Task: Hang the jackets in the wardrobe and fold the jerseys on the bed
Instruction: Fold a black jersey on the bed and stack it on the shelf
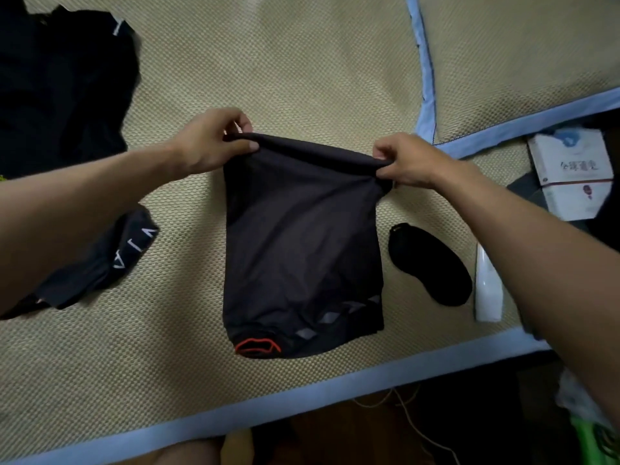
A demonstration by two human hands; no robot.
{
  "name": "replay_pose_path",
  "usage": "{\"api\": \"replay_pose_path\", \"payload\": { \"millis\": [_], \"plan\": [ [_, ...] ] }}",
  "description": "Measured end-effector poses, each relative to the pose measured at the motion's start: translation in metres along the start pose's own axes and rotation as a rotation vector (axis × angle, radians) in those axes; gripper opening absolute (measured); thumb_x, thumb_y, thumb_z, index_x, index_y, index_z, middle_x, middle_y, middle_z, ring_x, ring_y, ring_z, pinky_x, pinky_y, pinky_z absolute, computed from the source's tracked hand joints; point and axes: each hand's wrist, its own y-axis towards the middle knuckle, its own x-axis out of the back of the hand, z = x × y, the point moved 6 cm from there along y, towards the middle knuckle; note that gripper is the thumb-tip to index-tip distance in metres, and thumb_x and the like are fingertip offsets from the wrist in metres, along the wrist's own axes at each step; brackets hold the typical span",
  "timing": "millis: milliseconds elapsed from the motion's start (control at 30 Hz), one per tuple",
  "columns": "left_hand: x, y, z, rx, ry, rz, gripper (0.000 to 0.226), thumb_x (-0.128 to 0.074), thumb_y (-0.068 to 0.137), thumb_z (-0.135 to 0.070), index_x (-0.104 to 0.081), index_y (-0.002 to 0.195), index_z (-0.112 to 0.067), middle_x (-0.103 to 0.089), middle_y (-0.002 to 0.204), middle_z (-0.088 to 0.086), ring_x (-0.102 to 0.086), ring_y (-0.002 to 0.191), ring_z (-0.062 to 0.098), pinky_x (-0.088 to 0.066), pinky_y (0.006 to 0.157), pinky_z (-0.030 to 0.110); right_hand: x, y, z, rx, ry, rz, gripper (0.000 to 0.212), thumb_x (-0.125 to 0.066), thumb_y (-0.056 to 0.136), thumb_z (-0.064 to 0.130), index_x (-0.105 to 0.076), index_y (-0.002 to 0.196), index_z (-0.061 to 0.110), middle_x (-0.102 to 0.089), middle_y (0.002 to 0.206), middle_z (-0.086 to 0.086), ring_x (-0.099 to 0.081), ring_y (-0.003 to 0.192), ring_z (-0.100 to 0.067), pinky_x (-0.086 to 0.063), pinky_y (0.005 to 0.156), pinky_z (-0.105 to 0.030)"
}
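Note:
A dark grey jersey [302, 243] with an orange collar trim lies folded lengthwise on the woven bed mat [302, 68], collar end nearest me. My left hand [208, 142] pinches its far left corner and my right hand [409, 159] pinches its far right corner, and that far edge is lifted off the mat. A black garment [60, 88] lies spread at the far left. Another dark piece with white lettering [107, 260] lies partly under my left forearm.
A black eye mask [432, 263] and a white bottle [486, 290] lie right of the jersey. White boxes [573, 176] sit at the right edge. A second mat with blue trim [426, 105] overlaps at the back right. The bed's blue-trimmed near edge [302, 401] borders dark floor.

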Motion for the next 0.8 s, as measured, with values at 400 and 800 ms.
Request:
{"api": "replay_pose_path", "payload": {
  "millis": [400,800],
  "plan": [
    [-0.014,-0.135,-0.064,-0.601,0.332,0.187,0.017,-0.049,0.098,-0.037,-0.053,0.1,-0.021,-0.048,0.092,-0.01,-0.048,0.074,0.01,-0.039,0.067,0.025,-0.019,-0.157,0.05,0.276,-0.232,-0.261,0.032,-0.072,0.07,0.014,-0.041,0.075,0.025,-0.048,0.086,0.003,-0.052,0.067,-0.026,-0.045,0.054,-0.037],
    [-0.16,-0.257,-0.012,-0.397,0.666,0.289,0.037,-0.054,0.079,-0.05,-0.061,0.095,-0.018,-0.06,0.088,0.002,-0.057,0.079,0.026,-0.044,0.073,0.042,-0.173,-0.222,0.048,0.067,-0.49,0.155,0.022,-0.057,0.082,0.028,-0.059,0.101,0.018,-0.052,0.103,-0.002,-0.056,0.096,-0.026,-0.034,0.072,-0.033]
  ]
}}
